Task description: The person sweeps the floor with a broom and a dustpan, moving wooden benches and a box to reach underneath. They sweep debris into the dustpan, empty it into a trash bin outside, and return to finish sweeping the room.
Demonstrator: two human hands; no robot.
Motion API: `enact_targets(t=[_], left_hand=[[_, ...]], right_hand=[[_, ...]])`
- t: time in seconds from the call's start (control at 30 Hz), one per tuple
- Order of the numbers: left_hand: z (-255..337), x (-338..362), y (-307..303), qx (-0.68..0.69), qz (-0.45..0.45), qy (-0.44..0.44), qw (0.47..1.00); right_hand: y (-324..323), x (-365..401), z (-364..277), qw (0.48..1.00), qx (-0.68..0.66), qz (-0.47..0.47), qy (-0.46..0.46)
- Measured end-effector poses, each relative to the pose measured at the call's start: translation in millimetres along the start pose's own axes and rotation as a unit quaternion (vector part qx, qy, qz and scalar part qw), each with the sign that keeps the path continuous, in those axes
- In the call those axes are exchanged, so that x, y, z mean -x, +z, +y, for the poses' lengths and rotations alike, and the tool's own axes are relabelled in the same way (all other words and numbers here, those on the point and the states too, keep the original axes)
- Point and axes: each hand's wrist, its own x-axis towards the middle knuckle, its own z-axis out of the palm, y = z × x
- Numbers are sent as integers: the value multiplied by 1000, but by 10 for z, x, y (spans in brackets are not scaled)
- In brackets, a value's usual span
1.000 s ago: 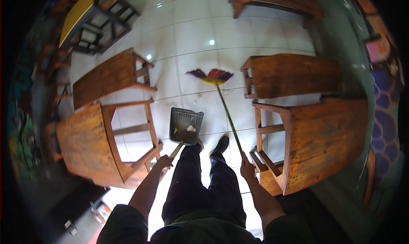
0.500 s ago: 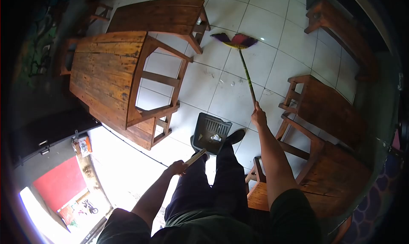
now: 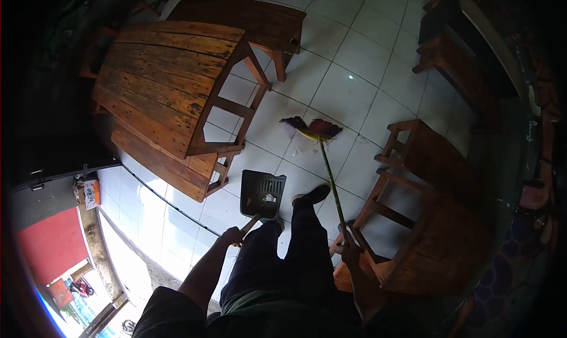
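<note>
My left hand [image 3: 235, 236] is closed round the short wooden handle of a dark dustpan [image 3: 251, 190]. The pan rests on the tiled floor just ahead of my feet, with some pale litter inside it. In my right hand [image 3: 350, 247] is the long green stick of a broom [image 3: 328, 175]. Its dark red and purple bristle head touches the tiles ahead of the pan, slightly to the right. Small bits of debris lie on the floor close to the yellow edge of the broom head.
A wooden table [image 3: 165, 72] and benches stand on the left. More wooden furniture, including a bench [image 3: 434, 155], lines the right side. A bright doorway opens at lower left, with a dark cable [image 3: 171, 205] along the floor before it.
The broom head has come nearer to me and the dustpan, and my right hand has drawn back toward my body. My left hand still grips the dustpan, now further left in view.
</note>
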Motion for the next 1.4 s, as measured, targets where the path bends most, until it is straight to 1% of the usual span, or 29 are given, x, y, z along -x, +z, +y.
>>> enact_targets(t=[0.07, 0.13, 0.17, 0.2, 0.23, 0.33, 0.37, 0.4, 0.43, 0.47, 0.5, 0.53, 0.57, 0.6, 0.73, 0.83, 0.87, 0.93, 0.97, 1.0, 1.03, 1.07, 1.13, 1.17, 1.23, 1.27, 1.3, 1.33, 1.4], left_hand=[[-67, 128, -25, 14, 16, 0, 1000], [-255, 210, -79, 22, 28, -9, 999], [-404, 183, -59, 44, 34, 48, 997], [-505, 166, -69, 69, 39, 105, 991], [-476, 239, -72, 128, 48, 50, 989], [-520, 246, -62, 179, 55, 35, 982], [-539, 216, -46, 193, 58, 26, 979], [-471, 251, -16, 151, 76, 22, 985], [-647, 61, 46, -2, 74, 125, 989], [-786, -112, 95, -158, 68, 228, 958], [-538, 129, 112, 15, 67, 127, 990], [-478, 80, 166, 19, 65, 132, 989], [-469, 18, 214, 84, 54, 59, 993], [-445, -18, 264, 148, 42, -15, 988], [-193, -95, 322, 201, 31, -54, 978], [-133, -283, 312, 150, 13, 18, 988], [-23, -297, 277, 158, 20, -26, 987], [151, -263, 235, 135, 12, -7, 991], [240, -230, 215, 130, 3, 2, 992], [315, -194, 200, 122, 4, -2, 992], [367, -164, 172, 121, -1, 9, 993], [424, -128, 132, 118, -7, 19, 993], [606, 117, 60, 27, 28, 91, 995], [674, 216, 43, 25, 49, 79, 995], [797, 431, -10, 18, 83, 73, 994], [822, 501, -76, 13, 96, 83, 992], [442, 148, -120, -104, 105, 172, 974], [751, 469, -161, 10, 90, 53, 994], [601, 382, -232, 3, 83, 73, 994]], right_hand=[[176, 115, -223, 997, -55, 9, 62], [365, -138, -539, 996, -25, 8, 87], [454, -343, -684, 992, -10, -12, 123], [515, -552, -848, 992, 3, -13, 124], [598, -799, -968, 992, -5, -14, 125], [871, -1518, -1248, 996, 15, 13, 89], [914, -1713, -1309, 996, 70, 5, 61], [992, -1878, -1181, 996, 83, -3, 34], [873, -1819, -1198, 993, 102, -34, 58], [706, -1746, -1219, 987, 121, -60, 85], [621, -1613, -1033, 986, 137, -67, 70], [563, -1397, -724, 981, 172, -72, 60], [474, -1113, -440, 974, 209, -75, 48], [354, -852, -198, 957, 216, -157, 116], [-176, -66, 288, 984, 130, -122, -26], [-468, 39, 264, 982, 144, -85, -87], [-447, -64, 313, 984, 139, -75, -83], [-439, -326, 347, 1000, -7, -12, -19], [-390, -515, 307, 997, -62, -3, 37], [-475, -764, 49, 990, -19, -22, 138], [-305, -1065, 245, 996, -17, 43, 80], [-282, -1394, 188, 991, 9, 45, 127], [-106, -2087, 264, 988, 25, 95, 120], [-211, -2363, 68, 982, -23, 64, 177], [-136, -2886, 50, 981, -25, 119, 151], [-129, -3096, 61, 977, -69, 80, 186], [-100, -3186, 74, 977, -55, 81, 189], [-95, -3197, 91, 977, -35, 84, 193], [-128, -2977, 168, 975, -33, 45, 215]])
